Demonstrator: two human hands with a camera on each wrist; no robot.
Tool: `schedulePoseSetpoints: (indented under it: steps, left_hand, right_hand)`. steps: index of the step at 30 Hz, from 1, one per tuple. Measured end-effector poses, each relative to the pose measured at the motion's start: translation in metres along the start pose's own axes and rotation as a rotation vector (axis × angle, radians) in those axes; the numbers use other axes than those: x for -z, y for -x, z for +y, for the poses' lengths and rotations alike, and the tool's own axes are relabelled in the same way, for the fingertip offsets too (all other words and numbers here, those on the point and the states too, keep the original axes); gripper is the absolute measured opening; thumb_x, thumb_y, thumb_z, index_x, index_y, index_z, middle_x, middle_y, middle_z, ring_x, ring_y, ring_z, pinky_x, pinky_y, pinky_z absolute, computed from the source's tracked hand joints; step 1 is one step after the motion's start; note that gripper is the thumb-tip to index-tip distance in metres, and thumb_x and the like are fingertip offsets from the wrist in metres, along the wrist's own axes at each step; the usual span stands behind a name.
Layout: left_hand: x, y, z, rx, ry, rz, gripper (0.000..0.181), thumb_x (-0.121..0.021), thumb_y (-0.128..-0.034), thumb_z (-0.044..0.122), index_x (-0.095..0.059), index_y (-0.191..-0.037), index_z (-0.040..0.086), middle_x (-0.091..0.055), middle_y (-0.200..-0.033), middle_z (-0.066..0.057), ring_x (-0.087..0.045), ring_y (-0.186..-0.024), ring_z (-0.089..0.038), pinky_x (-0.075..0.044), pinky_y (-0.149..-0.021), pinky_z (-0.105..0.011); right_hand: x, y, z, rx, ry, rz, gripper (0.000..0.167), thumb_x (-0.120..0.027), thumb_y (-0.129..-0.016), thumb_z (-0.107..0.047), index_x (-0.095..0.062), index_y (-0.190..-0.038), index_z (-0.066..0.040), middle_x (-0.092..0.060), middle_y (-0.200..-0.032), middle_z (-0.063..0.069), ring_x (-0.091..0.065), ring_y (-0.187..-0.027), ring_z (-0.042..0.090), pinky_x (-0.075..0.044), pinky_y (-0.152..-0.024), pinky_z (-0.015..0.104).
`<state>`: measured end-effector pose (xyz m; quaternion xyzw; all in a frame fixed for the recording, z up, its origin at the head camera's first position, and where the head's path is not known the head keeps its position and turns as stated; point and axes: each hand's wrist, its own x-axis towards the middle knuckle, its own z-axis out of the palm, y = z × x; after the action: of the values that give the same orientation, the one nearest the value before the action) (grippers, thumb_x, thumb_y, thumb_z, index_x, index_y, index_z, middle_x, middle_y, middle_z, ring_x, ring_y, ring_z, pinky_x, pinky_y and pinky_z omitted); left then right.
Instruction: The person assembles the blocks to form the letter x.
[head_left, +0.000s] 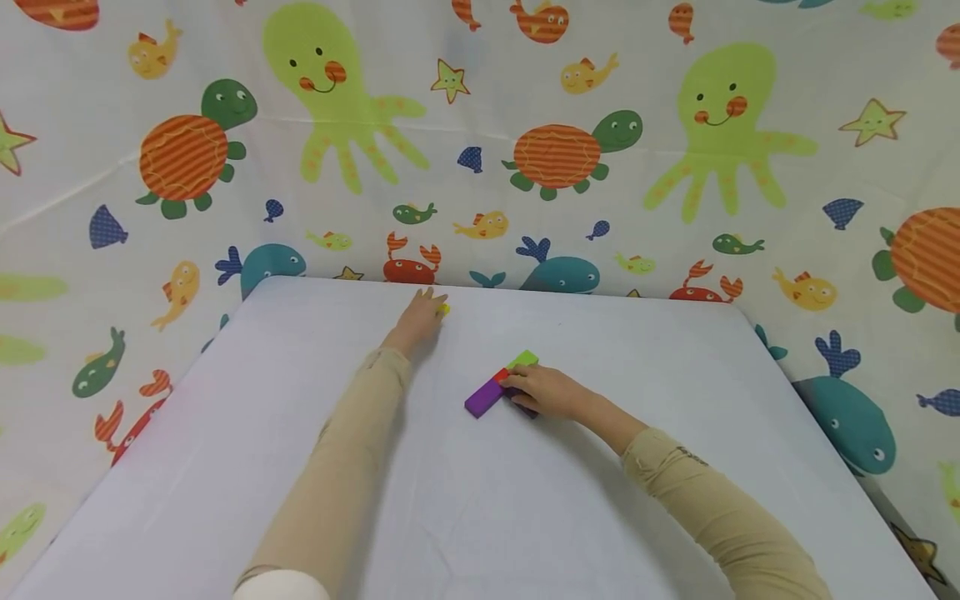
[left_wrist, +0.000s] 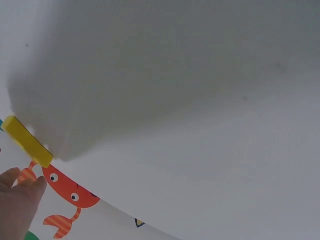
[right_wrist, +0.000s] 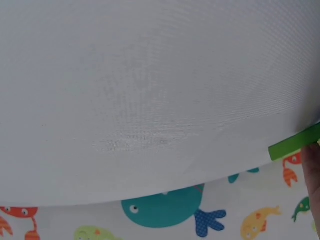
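Note:
Near the table's far edge, my left hand [head_left: 420, 319] reaches out beside a small yellow block [head_left: 445, 308]. The left wrist view shows the yellow block [left_wrist: 27, 141] lying on the cloth, with extended fingertips [left_wrist: 37, 185] close to one end; contact is unclear. My right hand [head_left: 547, 392] bends over a group of blocks near the middle. Its fingertips touch a red block [head_left: 500, 377], which sits between a green block [head_left: 523, 359] and a purple block [head_left: 486, 398]. Under the thumb lies a dark block [head_left: 531, 412], mostly hidden. Whether that hand pinches one is hidden.
A white cloth covers the table [head_left: 450, 500]. Behind and around it hangs a curtain [head_left: 420, 83] printed with sea animals. The table's far edge runs just beyond my left hand.

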<state>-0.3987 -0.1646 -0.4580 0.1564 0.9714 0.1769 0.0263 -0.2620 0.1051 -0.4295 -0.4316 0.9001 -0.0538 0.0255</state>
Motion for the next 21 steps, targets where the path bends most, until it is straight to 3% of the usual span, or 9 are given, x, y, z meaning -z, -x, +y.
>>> schedulePoseSetpoints:
  steps: [2,3,6,10,12,16,21]
  left_hand:
    - [-0.015,-0.02,-0.02,-0.013,-0.007,0.018,0.045,-0.036,-0.0995,0.015,-0.04,-0.144,0.016,-0.02,-0.154,-0.021,-0.014,-0.143,-0.042,-0.014,-0.118,-0.048]
    - [-0.027,-0.031,-0.033,-0.048,-0.007,0.068,0.044,-0.036,-0.0982,0.015,-0.044,-0.142,0.019,-0.021,-0.154,-0.022,-0.015,-0.142,-0.043,-0.014,-0.118,-0.047]
    - [-0.032,-0.054,-0.041,-0.001,0.03,0.029,0.047,-0.037,-0.096,0.009,-0.045,-0.141,0.019,-0.013,-0.155,-0.023,-0.008,-0.143,-0.045,-0.01,-0.118,-0.049]
    - [0.004,-0.029,-0.004,0.053,0.087,-0.031,0.047,-0.042,-0.0911,-0.003,-0.047,-0.138,0.005,-0.021,-0.152,-0.026,-0.015,-0.141,-0.046,-0.017,-0.116,-0.053]
    - [0.012,-0.015,0.008,0.045,0.076,-0.008,0.047,-0.042,-0.0911,-0.004,-0.047,-0.137,0.002,-0.027,-0.151,-0.026,-0.02,-0.14,-0.045,-0.02,-0.115,-0.052]
    - [0.013,0.003,0.019,0.036,-0.003,-0.014,0.044,-0.04,-0.0937,-0.003,-0.046,-0.137,0.001,-0.035,-0.147,-0.025,-0.027,-0.139,-0.041,-0.025,-0.114,-0.05]
    - [0.005,0.009,0.018,0.001,-0.007,0.034,0.039,-0.043,-0.0919,-0.005,-0.053,-0.129,-0.002,-0.049,-0.134,-0.025,-0.04,-0.129,-0.041,-0.032,-0.111,-0.049]
  right_hand:
    - [0.0,-0.001,-0.001,0.006,0.004,0.003,0.03,-0.061,-0.092,-0.016,-0.061,-0.119,-0.005,-0.061,-0.115,0.013,-0.062,-0.102,0.025,-0.053,-0.089,0.036]
    - [0.0,-0.001,-0.001,0.01,0.006,0.004,0.03,-0.061,-0.091,-0.017,-0.061,-0.119,-0.005,-0.062,-0.114,0.013,-0.063,-0.101,0.024,-0.053,-0.089,0.036]
    - [0.002,-0.002,-0.001,0.021,0.013,0.004,0.029,-0.063,-0.091,-0.018,-0.062,-0.117,-0.005,-0.062,-0.112,0.012,-0.063,-0.098,0.023,-0.053,-0.09,0.036]
    - [0.004,-0.002,0.0,0.017,0.017,-0.002,0.03,-0.065,-0.089,-0.021,-0.063,-0.115,-0.006,-0.062,-0.111,0.011,-0.063,-0.098,0.023,-0.052,-0.09,0.036]
    - [0.004,-0.003,0.0,0.01,0.018,-0.007,0.031,-0.066,-0.089,-0.022,-0.063,-0.116,-0.007,-0.062,-0.111,0.011,-0.063,-0.098,0.023,-0.052,-0.09,0.035]
    - [0.002,-0.004,0.001,0.008,0.019,-0.015,0.034,-0.066,-0.088,-0.026,-0.063,-0.116,-0.007,-0.061,-0.111,0.01,-0.061,-0.098,0.021,-0.052,-0.089,0.033]
    - [-0.001,-0.005,0.0,-0.003,0.017,-0.031,0.036,-0.066,-0.088,-0.027,-0.063,-0.118,-0.009,-0.061,-0.112,0.009,-0.061,-0.099,0.02,-0.052,-0.091,0.033]
